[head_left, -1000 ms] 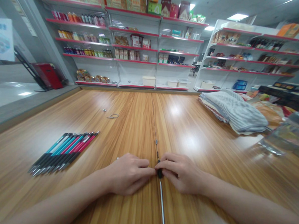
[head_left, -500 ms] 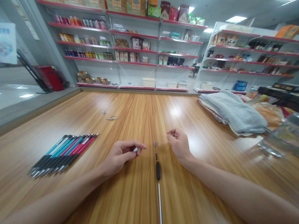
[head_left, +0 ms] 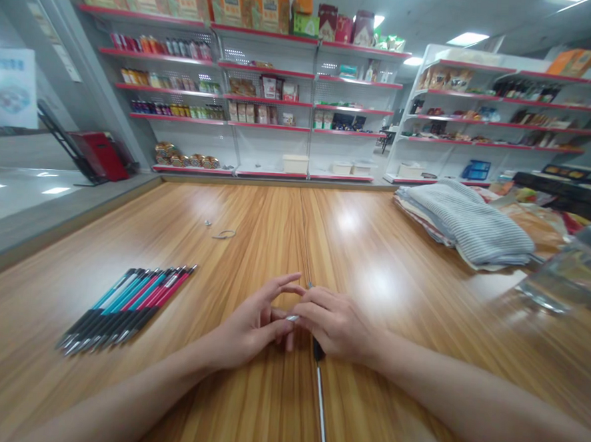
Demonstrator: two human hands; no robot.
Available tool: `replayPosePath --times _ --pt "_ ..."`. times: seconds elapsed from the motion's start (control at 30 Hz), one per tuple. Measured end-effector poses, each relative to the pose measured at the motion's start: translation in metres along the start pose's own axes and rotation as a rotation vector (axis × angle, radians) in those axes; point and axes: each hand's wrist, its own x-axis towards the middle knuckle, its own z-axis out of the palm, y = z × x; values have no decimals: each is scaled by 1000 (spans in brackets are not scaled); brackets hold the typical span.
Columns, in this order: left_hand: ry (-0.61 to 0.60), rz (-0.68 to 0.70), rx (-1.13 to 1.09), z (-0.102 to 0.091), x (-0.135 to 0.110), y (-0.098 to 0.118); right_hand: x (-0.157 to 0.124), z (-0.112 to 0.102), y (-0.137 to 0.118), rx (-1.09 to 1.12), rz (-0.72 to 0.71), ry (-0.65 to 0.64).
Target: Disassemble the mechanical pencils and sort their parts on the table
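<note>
My left hand (head_left: 251, 328) has its thumb and a finger pinched on a small silvery-white piece (head_left: 292, 318), too small to name. My right hand (head_left: 336, 323) meets it there, its curled fingertips pressed on the same piece. Beneath my right hand a thin line with a black sleeve (head_left: 317, 350) lies along the table, running into a slim white rod (head_left: 322, 409) toward me; part of the sleeve is covered by that hand. To the left, several pens (head_left: 127, 311) with blue, red and black barrels lie side by side.
Farther back on the wooden table (head_left: 256, 208) lie a thin metal ring (head_left: 223, 234) and a tiny silvery bit (head_left: 208, 223). At right are a folded striped cloth (head_left: 475, 222) and a clear water container (head_left: 562, 277). Stocked shelves (head_left: 263, 99) stand beyond.
My right hand has moved left and toward me, over the black sleeve, to meet my left hand. The left hand has shifted slightly right with the small piece.
</note>
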Motion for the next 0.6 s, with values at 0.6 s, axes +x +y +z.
replayPosePath --times 0.6 --pt "257 -27 156 -11 4 4 -4 -8 48 1099 809 301"
